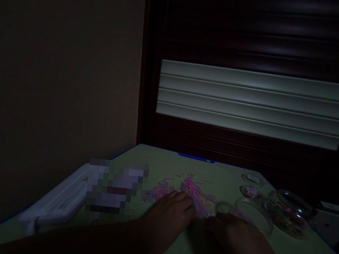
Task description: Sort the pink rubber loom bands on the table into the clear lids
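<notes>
Table meets dim wall beneath 2 hands.

Single head-worn view, forward and slightly down over the nearby tabletop.

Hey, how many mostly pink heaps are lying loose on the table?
2. The left heap lies beyond the back of the left hand; the right heap is beside it, just past that hand's fingers. More could be hidden behind the hands.
</notes>
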The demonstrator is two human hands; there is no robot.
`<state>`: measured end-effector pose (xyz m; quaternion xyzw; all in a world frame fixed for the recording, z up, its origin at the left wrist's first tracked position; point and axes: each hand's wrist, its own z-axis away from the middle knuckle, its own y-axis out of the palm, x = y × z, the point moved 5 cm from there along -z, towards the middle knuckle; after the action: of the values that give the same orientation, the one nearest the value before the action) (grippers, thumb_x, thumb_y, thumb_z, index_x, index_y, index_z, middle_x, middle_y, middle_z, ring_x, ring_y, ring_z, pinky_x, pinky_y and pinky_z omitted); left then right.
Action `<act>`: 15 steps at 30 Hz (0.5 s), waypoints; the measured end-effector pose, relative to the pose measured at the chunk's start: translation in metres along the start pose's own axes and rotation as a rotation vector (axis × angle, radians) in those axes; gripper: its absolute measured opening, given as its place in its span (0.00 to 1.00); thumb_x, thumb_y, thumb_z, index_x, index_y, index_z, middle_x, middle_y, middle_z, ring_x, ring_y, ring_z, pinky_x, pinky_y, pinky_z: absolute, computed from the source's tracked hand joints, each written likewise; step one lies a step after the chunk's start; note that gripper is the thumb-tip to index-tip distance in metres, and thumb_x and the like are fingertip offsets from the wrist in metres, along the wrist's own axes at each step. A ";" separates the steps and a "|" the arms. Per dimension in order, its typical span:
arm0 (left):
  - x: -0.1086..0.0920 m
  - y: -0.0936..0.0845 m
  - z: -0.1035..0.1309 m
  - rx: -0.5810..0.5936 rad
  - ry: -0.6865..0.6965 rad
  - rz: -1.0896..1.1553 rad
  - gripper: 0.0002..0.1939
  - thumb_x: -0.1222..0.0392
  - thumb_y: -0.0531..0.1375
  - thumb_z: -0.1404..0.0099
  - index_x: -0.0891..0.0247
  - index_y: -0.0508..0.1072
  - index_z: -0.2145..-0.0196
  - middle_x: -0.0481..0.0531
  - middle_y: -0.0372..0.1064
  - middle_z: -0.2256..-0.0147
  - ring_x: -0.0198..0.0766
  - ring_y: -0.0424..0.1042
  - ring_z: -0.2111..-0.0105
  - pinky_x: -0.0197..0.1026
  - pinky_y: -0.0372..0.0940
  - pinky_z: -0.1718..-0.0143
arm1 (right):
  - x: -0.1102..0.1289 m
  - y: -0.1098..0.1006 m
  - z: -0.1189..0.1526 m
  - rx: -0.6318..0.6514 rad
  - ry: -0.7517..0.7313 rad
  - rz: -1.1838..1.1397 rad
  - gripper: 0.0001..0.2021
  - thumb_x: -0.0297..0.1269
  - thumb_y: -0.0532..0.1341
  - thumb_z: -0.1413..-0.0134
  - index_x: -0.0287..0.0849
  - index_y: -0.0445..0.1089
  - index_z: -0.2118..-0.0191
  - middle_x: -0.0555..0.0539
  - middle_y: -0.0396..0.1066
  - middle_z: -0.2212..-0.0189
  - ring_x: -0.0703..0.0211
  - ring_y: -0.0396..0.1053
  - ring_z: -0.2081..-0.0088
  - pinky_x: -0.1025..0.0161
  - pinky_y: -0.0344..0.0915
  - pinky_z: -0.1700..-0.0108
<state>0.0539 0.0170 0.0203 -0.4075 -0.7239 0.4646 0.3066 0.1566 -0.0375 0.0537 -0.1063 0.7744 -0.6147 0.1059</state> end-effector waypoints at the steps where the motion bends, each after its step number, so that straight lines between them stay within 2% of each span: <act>1: 0.000 0.001 0.000 -0.002 0.005 -0.001 0.04 0.66 0.53 0.36 0.63 0.67 0.67 0.50 0.61 0.65 0.39 0.60 0.63 0.41 0.57 0.62 | -0.001 0.002 0.000 0.006 0.000 -0.009 0.15 0.19 0.52 0.59 0.44 0.70 0.71 0.49 0.71 0.74 0.60 0.69 0.75 0.67 0.57 0.76; 5: 0.001 0.003 0.000 -0.004 0.010 -0.011 0.04 0.66 0.54 0.36 0.63 0.68 0.67 0.50 0.61 0.65 0.40 0.60 0.61 0.42 0.56 0.60 | -0.003 0.007 -0.002 -0.002 -0.005 -0.009 0.14 0.20 0.53 0.61 0.43 0.70 0.72 0.49 0.71 0.75 0.61 0.68 0.75 0.68 0.56 0.76; 11: 0.002 0.001 0.000 0.021 -0.006 -0.005 0.02 0.65 0.55 0.37 0.63 0.68 0.68 0.50 0.62 0.64 0.40 0.60 0.61 0.41 0.57 0.60 | 0.000 0.000 0.001 0.022 -0.007 -0.040 0.13 0.20 0.53 0.58 0.44 0.70 0.70 0.49 0.72 0.73 0.60 0.69 0.72 0.67 0.57 0.72; 15: 0.002 0.000 0.000 0.031 -0.009 -0.006 0.01 0.65 0.56 0.38 0.63 0.67 0.68 0.49 0.62 0.65 0.39 0.60 0.62 0.41 0.57 0.60 | -0.001 0.001 0.000 0.023 0.002 -0.006 0.13 0.20 0.53 0.58 0.44 0.70 0.71 0.49 0.71 0.74 0.61 0.69 0.74 0.67 0.54 0.75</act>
<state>0.0535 0.0187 0.0203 -0.3984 -0.7191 0.4770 0.3109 0.1572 -0.0368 0.0528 -0.1067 0.7670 -0.6240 0.1044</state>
